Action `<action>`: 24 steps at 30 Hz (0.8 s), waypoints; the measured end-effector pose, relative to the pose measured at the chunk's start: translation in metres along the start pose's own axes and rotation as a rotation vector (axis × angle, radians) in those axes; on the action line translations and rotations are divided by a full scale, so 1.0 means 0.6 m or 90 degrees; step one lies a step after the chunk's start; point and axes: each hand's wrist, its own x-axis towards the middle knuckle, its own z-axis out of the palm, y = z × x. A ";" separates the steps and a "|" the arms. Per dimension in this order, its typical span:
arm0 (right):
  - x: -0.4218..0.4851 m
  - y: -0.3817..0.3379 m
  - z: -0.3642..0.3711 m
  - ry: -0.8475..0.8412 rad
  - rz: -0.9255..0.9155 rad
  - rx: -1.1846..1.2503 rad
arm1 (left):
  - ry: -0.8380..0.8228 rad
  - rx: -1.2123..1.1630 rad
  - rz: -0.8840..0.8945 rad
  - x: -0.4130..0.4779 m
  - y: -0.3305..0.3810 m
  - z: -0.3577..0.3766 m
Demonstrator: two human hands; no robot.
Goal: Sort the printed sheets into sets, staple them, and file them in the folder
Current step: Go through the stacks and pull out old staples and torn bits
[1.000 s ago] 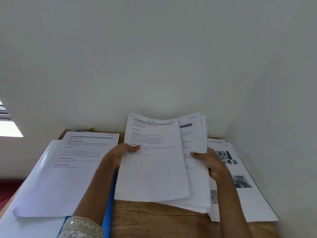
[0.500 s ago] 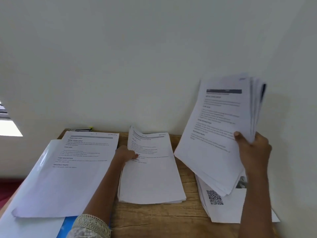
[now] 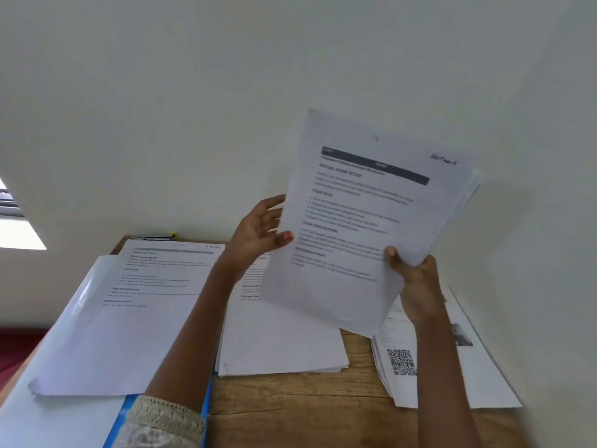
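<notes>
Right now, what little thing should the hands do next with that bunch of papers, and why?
Probably the left hand should pinch the top sheet off the held stack and lay it on a matching pile. The right hand grips the stack's lower corner, raised above the table, while the left hand is open at its left edge, and the middle pile lies below.

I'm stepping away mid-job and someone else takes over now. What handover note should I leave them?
Right hand grips a raised stack of sheets by its lower corner.
Left hand is at the stack's left edge; whether it pinches is unclear.
Three piles lie on the table: left pile on the blue folder, middle pile, right pile with a QR code.
Done: sorting partly, into piles.
Left: sort the held stack, staple each set, file them. No stapler in view.
</notes>
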 end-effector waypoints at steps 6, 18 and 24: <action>-0.016 0.007 0.051 -0.145 -0.026 0.048 | 0.088 -0.024 0.027 -0.019 -0.008 0.009; -0.004 0.020 0.056 -0.188 -0.025 0.047 | 0.047 -0.011 0.009 -0.030 -0.005 -0.004; -0.011 0.021 0.065 -0.168 -0.059 0.025 | 0.081 0.043 0.032 -0.032 -0.027 -0.006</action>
